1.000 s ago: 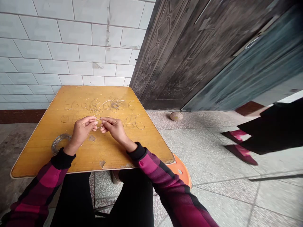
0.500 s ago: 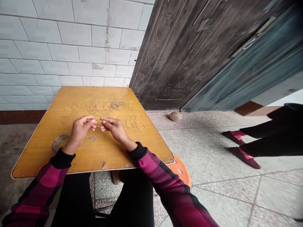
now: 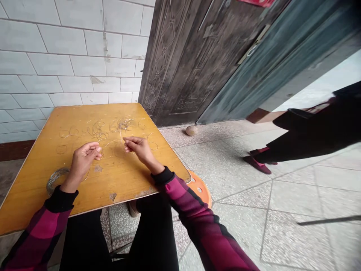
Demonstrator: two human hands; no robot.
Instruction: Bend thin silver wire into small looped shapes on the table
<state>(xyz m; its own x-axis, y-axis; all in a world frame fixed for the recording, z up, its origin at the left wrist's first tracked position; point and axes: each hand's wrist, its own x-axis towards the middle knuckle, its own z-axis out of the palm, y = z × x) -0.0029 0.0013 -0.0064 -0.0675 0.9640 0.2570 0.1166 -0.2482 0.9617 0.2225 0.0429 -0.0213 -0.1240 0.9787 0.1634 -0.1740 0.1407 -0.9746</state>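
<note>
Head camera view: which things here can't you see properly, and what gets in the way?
All in the head view:
wire strand between left hand and right hand: too thin to trace its ends or tell whether the left hand grips it.
wire coil: partly behind the left wrist.
orange stool: mostly hidden by the table and the person's leg.
another person: cut off by the right edge.

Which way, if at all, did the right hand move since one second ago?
Yes. The right hand, pinching wire, moved right, away from the worn spot on the table and from the left hand.
</note>
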